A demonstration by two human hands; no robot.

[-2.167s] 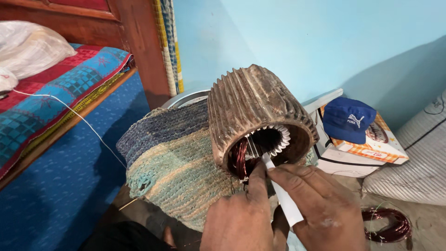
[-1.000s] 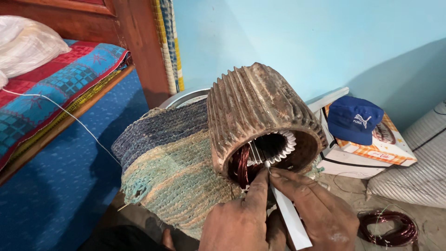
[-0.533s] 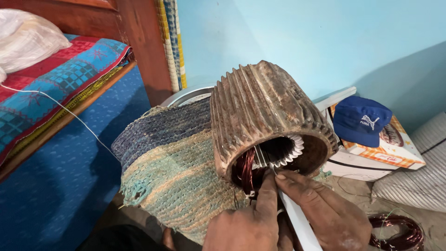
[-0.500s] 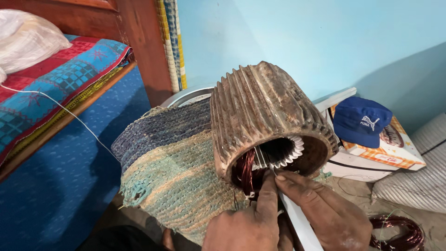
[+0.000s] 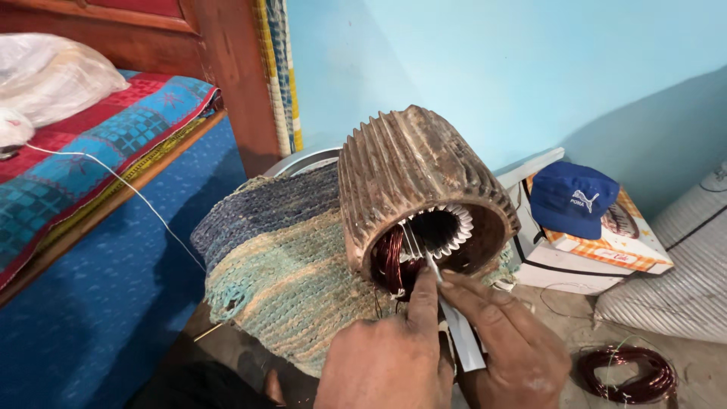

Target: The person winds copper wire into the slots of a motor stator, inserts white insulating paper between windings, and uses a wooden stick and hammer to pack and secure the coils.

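A rusty ribbed motor stator (image 5: 413,178) lies tilted on a woven blue-green mat (image 5: 291,261), its open end facing me. Inside are white slot liners and a reddish copper winding (image 5: 391,261). My left hand (image 5: 390,356) presses its thumb against the copper winding at the opening's lower edge. My right hand (image 5: 507,341) pinches a white strip of insulation paper (image 5: 458,333) whose tip reaches into the slots. Both hands touch each other below the stator.
A blue cap (image 5: 572,198) rests on a stack of boxes (image 5: 598,254) at the right. A loose copper wire coil (image 5: 628,375) lies on the floor. A bed with a patterned cover (image 5: 83,159) and wooden post (image 5: 242,76) stands at the left.
The view has shifted slightly, so the stator sits a bit further right. My hands stay at the stator's opening, with the white strip still pushed into the slots.
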